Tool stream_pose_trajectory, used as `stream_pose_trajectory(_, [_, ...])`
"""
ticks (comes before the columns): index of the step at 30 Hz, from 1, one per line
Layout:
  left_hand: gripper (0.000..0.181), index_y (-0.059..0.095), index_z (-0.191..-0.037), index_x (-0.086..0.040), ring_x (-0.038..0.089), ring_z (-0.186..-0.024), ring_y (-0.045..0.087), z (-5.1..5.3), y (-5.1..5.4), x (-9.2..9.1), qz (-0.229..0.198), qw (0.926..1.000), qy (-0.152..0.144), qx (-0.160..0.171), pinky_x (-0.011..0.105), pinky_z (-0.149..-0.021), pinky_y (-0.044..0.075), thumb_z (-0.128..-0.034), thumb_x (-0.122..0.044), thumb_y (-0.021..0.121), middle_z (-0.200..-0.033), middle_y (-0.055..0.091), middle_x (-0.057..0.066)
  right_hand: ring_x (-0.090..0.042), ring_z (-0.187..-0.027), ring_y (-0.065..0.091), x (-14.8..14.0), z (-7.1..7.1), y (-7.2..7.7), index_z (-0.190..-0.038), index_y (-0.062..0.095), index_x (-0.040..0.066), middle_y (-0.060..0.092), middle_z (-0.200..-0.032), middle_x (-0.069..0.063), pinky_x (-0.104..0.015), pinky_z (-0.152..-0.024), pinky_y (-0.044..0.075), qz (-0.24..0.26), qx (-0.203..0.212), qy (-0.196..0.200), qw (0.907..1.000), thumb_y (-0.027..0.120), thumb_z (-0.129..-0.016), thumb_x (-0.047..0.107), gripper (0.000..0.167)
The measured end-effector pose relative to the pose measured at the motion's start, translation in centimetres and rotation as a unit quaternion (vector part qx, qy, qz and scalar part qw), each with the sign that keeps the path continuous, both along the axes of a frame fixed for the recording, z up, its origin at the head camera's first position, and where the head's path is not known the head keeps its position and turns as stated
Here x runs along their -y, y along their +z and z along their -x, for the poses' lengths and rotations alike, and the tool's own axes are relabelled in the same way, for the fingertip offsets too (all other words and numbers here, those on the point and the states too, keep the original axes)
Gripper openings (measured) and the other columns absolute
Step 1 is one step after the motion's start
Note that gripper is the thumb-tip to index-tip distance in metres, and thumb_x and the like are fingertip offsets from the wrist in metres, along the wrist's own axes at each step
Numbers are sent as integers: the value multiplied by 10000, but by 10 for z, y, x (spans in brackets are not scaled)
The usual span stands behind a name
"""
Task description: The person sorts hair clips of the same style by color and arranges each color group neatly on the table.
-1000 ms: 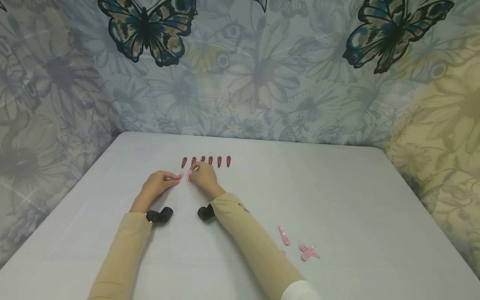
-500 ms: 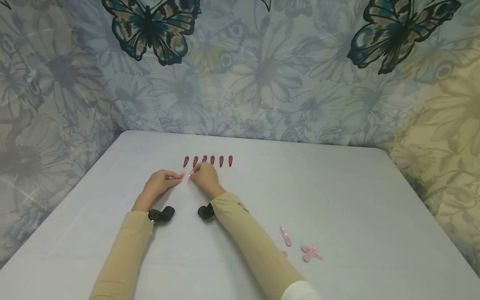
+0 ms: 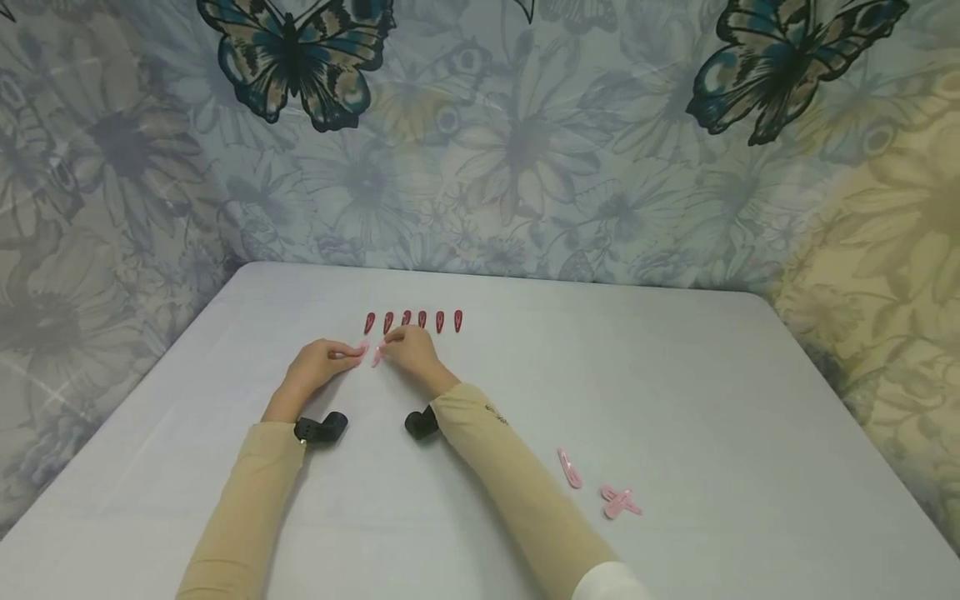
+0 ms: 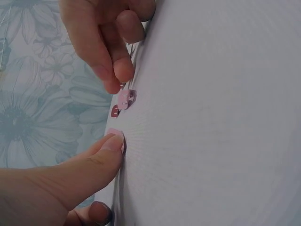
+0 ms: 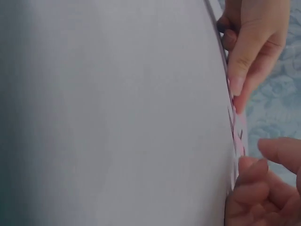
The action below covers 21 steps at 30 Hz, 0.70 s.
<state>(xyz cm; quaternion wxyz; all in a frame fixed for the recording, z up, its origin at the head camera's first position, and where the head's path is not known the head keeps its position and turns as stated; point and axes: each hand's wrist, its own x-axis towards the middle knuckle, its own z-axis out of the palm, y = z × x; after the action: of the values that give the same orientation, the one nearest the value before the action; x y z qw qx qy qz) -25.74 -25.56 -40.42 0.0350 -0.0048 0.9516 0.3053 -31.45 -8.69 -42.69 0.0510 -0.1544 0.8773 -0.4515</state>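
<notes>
Left hand [image 3: 317,367]: your thumb and finger are pinched on one pink clip [image 3: 365,347], near side of the leftmost red clip.
Right hand [image 3: 412,353]: your thumb and fingers stand apart in the right wrist view. Fingertips are right beside a second pink clip [image 4: 125,99]; can't tell if they touch it.
Second pink clip: on the tabletop [image 3: 697,400], between your two hands' fingertips, just right of the one you're pinching.
Red row: six red clips [image 3: 458,321] lined up side by side just beyond your hands, roughly parallel. Your right hand partly covers the bottoms of the middle ones.
Loose pinks: lone pink clip [image 3: 570,468] lies tilted right of your right forearm, well apart from the row. Farther right, a small pile of pink clips [image 3: 619,502] lies crossed over each other; count unclear.
Wrists: black camera [image 3: 321,429] on your left, another black camera [image 3: 422,423] on your right, both by the cuffs of your beige sleeves [image 3: 243,508].
Backdrop: flower-print wall covering [image 3: 525,150] behind the table, two large teal-and-tan butterflies [image 3: 294,62] up top.
</notes>
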Motion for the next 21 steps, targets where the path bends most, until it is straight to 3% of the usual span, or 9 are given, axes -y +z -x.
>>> stream_pose_trajectory(2, [326, 655, -1069, -31, 376, -1030, 473, -1, 1, 1, 4, 10000, 6, 26, 488, -841, 372, -847, -267, 628, -1184, 500, 255, -123, -630, 568, -5, -2, 5, -937, 696, 63, 651, -826, -7, -221, -576, 455, 301, 189, 47, 9994, 647, -813, 186, 182])
stream_pose_trajectory(3, [324, 654, -1069, -31, 375, -1027, 474, -1, 2, 1, 12, 10000, 0, 22, 487, -839, 372, -847, -265, 629, -1182, 502, 255, -139, -641, 576, -9, -11, 18, -976, 680, 31, 652, -860, -41, -232, -585, 462, 283, 449, 7, 9986, 637, -821, 130, 189])
stream_pose_trajectory(7, [316, 655, -1065, -26, 372, -1020, 476, -2, 3, 4, 36, 10000, 43, 3, 482, -836, 373, -845, -253, 630, -1178, 504, 254, -138, -625, 558, -24, -17, 34, -1009, 660, 5, 641, -904, -61, -210, -562, 439, 434, 514, 185, 9976, 597, -856, 110, 196])
stream_pose_trajectory(15, [315, 642, -1076, -7, 382, -1019, 466, -4, 6, 7, 69, 10000, -6, -20, 489, -839, 367, -854, -228, 618, -1179, 490, 275, -259, -728, 565, -56, -16, 52, -1049, 640, -11, 625, -965, -82, -226, -587, 428, 577, 590, 427, 9957, 590, -865, 113, 227])
stream_pose_trajectory(21, [315, 643, -1072, -7, 400, -1061, 446, -3, 4, 1, -129, 9998, -129, -11, 500, -865, 350, -848, -226, 624, -1205, 473, 279, -169, -627, 462, -93, -26, 64, -1105, 626, 49, 592, -950, -160, -281, -574, 364, 761, 1066, 440, 9904, 599, -866, 188, 278])
